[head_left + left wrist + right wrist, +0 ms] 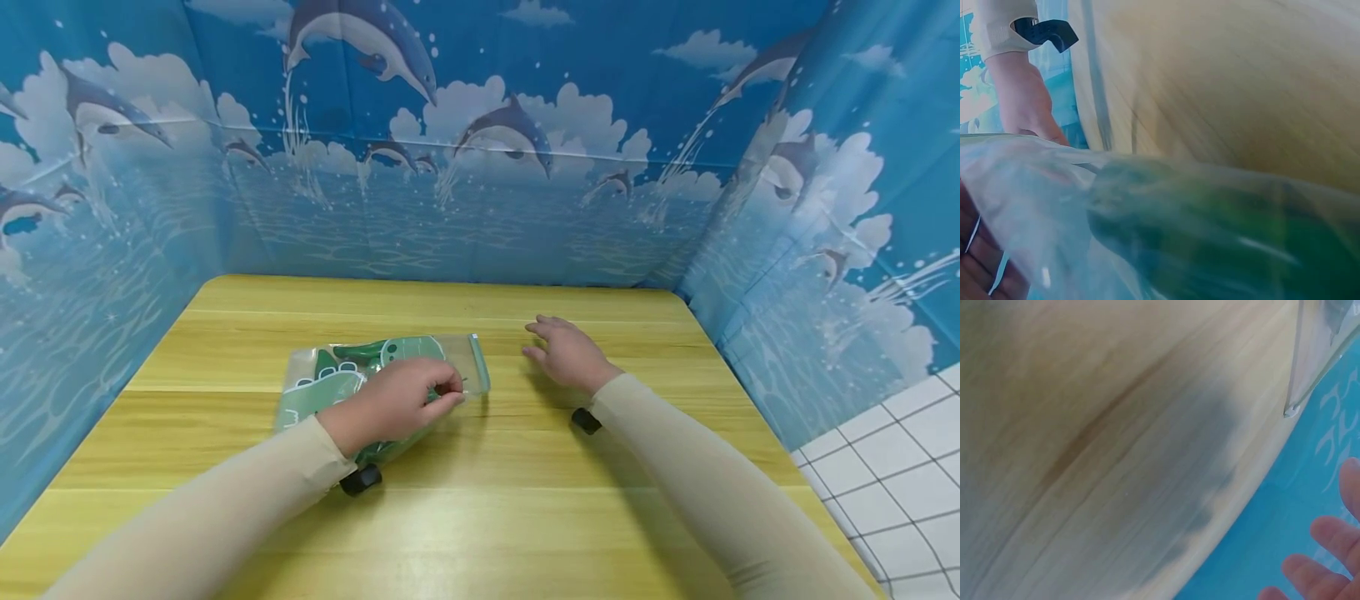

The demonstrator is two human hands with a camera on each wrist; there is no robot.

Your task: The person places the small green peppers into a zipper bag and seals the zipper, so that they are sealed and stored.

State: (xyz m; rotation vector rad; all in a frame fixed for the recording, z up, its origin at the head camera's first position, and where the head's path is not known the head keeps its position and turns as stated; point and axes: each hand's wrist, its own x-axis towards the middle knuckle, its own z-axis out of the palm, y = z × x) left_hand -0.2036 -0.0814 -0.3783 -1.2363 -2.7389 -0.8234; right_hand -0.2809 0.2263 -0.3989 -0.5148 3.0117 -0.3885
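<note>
A clear zip bag (474,367) with a green and white cartoon print lies left of the table's middle, its green-edged zip end to the right. Dark green items (1222,231) show through the plastic. My left hand (405,396) is over the bag and pinches its near side close to the zip end, thumb and forefinger curled together. From the left wrist, the clear film spreads across the view, with some fingers (985,269) behind it. My right hand (567,354) hovers to the right of the bag, fingers loosely spread and holding nothing; several of its fingertips (1313,572) appear in the right wrist view.
The yellow wood-grain table (480,533) extends around the bag. A blue dolphin-print curtain (465,208) hangs along its back and sides. White floor tiles (892,467) show beyond the right edge. Each wrist has a small black device (362,480) under the sleeve.
</note>
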